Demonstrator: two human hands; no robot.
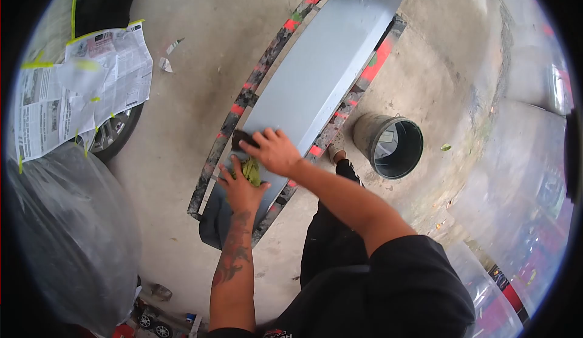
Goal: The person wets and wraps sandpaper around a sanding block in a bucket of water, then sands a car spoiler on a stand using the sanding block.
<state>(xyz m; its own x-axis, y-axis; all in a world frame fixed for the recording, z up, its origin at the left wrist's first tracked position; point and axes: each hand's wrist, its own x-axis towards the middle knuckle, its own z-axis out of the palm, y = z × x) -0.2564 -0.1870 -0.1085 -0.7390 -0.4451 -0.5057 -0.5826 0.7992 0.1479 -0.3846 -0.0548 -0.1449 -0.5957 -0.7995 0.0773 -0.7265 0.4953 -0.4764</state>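
Note:
A long grey car body panel [316,65] lies on a paint-spattered stand [226,133]. My right hand [276,151] is on the panel's near part, its fingers pressing a dark piece of sandpaper [244,139] against the surface. Just below it, my left hand [243,191] rests over a crumpled yellow-green cloth [250,171], with the fingers around it. Both hands are close together. The panel's near end looks darker, and small wet-looking spots show at its far end.
A dark bucket [370,135] holding some liquid stands right of the stand. On the left are a wheel [115,133], masking newspaper [42,122] and plastic sheeting [73,216]. More clear plastic [516,174] covers things at the right. Paper scraps [166,65] lie on the concrete floor.

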